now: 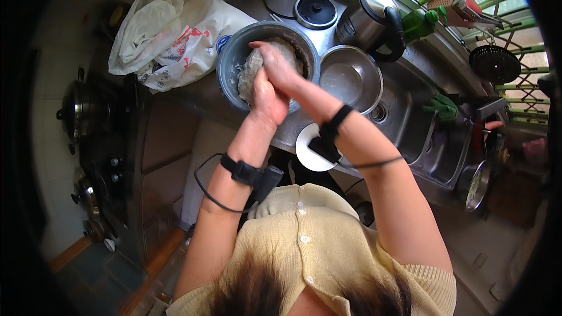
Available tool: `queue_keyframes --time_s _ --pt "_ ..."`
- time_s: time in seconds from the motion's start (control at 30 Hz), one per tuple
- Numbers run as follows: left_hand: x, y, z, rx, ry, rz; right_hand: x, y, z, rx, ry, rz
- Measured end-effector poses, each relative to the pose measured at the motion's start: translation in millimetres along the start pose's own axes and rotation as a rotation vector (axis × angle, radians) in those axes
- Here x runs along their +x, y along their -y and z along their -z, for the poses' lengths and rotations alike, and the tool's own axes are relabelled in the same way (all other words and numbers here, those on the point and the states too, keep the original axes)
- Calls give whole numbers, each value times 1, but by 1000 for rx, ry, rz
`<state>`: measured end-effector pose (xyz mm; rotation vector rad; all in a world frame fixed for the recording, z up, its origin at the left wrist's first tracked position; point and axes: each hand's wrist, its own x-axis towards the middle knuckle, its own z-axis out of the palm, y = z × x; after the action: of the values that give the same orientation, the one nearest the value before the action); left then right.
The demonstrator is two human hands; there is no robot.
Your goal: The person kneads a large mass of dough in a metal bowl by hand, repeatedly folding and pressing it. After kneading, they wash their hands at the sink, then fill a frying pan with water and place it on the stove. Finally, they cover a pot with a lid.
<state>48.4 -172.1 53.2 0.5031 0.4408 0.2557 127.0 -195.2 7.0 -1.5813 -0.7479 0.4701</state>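
A pale lump of dough (251,70) lies in a deep grey pot (225,74) on the steel counter. Flour and dough bits cling to the pot's inner wall. My left hand (268,103) is inside the rim, against the dough. My right hand (277,65) crosses it, its fingers reaching over the dough. The hands touch each other, and most of the left fingers are hidden. Close to the right of the pot stands a steel bowl (349,79). A white bowl or plate (309,151) sits at the counter's front edge, partly behind my right forearm.
White plastic bags (197,30) lie left of the pot. An electric kettle (364,19), its base (315,11) and a green bottle (419,25) stand behind. The sink (408,127) is to the right, with a green glove (441,107). Cabled straps circle both forearms.
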Motion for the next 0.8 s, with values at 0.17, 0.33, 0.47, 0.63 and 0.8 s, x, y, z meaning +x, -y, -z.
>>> queue_keyframes --time_s 0.17,0.33,0.47,0.63,0.8 --pt "32 -13 43 215 -304 159 -29 15 -10 -572 23 92" --pt "36 -21 60 125 -37 158 -41 29 -46 474 -337 -345" --pt "31 -32 52 -74 240 116 -40 48 -51 1135 -478 -546" --pt "44 -27 51 20 -195 157 -44 28 -26 -160 -234 -42" --pt "24 -13 14 436 -337 24 -24 13 -6 -682 27 91"
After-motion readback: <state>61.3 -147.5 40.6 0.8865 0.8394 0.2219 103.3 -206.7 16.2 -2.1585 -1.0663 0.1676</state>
